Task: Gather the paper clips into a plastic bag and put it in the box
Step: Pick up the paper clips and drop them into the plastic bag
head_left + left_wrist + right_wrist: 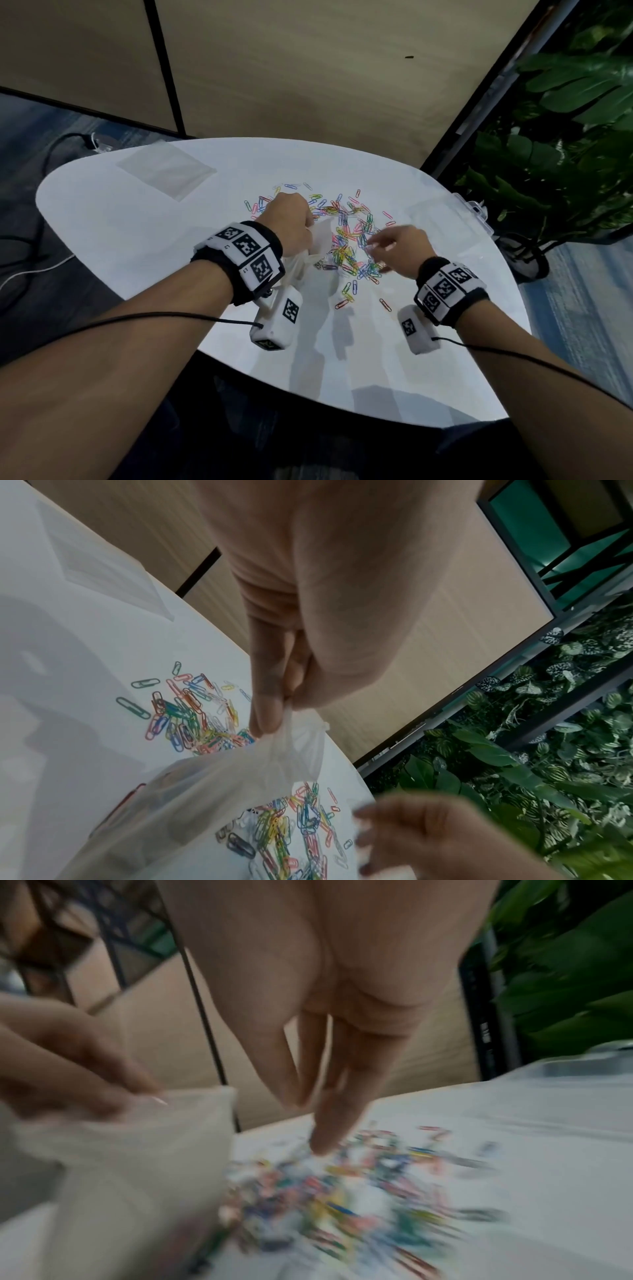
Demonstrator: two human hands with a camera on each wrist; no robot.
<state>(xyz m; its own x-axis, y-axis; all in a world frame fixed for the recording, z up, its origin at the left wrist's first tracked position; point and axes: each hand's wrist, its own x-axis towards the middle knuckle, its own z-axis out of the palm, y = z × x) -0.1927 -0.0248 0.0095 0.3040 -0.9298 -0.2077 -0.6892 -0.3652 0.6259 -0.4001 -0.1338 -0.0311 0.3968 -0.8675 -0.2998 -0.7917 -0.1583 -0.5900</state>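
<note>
A: Head view first. What did it show?

B: White counter (137,240). Coloured paper clips (346,240) lay scattered at its middle. Left hand (284,219) held a plastic bag (318,240) upright at the near-left edge of the pile. Right hand (397,246) reached over the clips from the right, fingers spread and loose. A second flat bag (168,169) lay at the far left, and the clear box (476,212) sat at the far right edge, well apart from the pile.

A: Left wrist view?

B: Thumb and fingers (267,710) pinched the bag's rim (298,739). Through the film a few clips seemed to lie inside, low down; hard to be sure. Most were loose on the counter.

A: Right wrist view?

B: Blurred. The fingers (325,1123) pointed down, straight, one tip at the pile. Nothing gripped that I could tell. The bag mouth (205,1102) stood just beside the clips.

A: Step in hand?

B: Gathering, by my reckoning, and early on. The next move would call for scooping a bunch and carrying it over the held-open rim without collapsing the mouth.
</note>
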